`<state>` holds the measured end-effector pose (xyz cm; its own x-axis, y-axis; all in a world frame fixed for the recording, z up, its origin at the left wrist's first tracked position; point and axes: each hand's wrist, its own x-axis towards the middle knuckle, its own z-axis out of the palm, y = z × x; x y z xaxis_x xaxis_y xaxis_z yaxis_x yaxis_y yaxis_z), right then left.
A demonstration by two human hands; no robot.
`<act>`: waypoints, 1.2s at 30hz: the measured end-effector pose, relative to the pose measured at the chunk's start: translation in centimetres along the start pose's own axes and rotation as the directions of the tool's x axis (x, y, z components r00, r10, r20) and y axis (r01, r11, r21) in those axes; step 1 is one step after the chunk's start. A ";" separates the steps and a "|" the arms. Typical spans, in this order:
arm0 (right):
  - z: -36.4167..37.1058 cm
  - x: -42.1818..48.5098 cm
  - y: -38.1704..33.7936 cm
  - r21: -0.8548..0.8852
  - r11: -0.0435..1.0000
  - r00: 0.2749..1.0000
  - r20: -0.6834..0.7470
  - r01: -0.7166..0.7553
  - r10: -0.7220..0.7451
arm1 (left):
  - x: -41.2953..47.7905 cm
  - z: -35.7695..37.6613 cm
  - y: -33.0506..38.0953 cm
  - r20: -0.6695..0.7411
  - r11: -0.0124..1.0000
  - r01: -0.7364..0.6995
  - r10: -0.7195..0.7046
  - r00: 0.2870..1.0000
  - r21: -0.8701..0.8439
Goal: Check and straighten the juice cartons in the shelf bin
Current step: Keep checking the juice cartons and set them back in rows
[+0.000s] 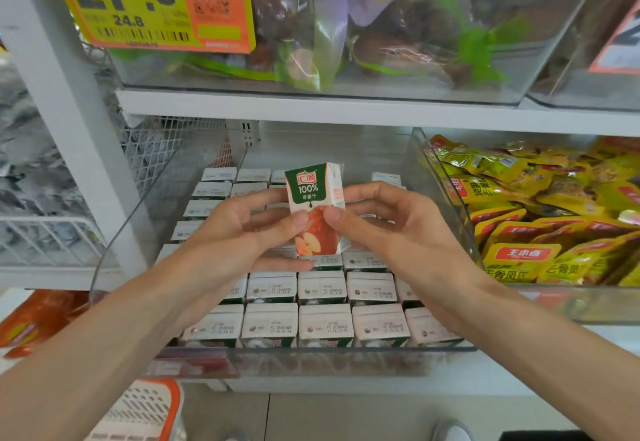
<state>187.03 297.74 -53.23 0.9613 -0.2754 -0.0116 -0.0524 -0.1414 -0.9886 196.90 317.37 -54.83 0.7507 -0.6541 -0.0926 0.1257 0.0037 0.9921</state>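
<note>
Two hands, left hand (242,222) and right hand (391,222), pinch one small green-and-white apple juice carton (317,208) upright above packed white-topped cartons (322,288) in the clear plastic shelf bin (443,184); the thumb-tip grip may slip, dropping it onto the rows.

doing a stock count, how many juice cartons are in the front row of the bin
5 cartons along the bin's front wall, left to right. The left forearm and right forearm cover the row's ends, so more may be hidden.
</note>
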 end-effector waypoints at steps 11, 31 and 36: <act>0.2 -0.2 -0.4 0.197 0.976 0.993 0.086 -0.092 0.076 | 0.3 -0.4 -0.3 -0.061 0.999 -0.049 0.048 0.997 -0.005; -0.3 0.4 -0.2 0.042 0.997 0.994 0.095 -0.060 0.055 | 0.0 -0.4 0.0 0.024 1.000 -0.001 0.001 1.000 -0.002; 0.3 0.0 0.2 -0.060 0.998 0.993 0.115 0.028 -0.021 | 0.1 -0.2 -0.2 0.001 1.000 -0.020 0.020 1.000 0.023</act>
<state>187.15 298.03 -53.45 0.9868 -0.1615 -0.0081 -0.0417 -0.2059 -0.9777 197.13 317.45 -55.07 0.7527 -0.6544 -0.0726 0.0955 -0.0006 0.9954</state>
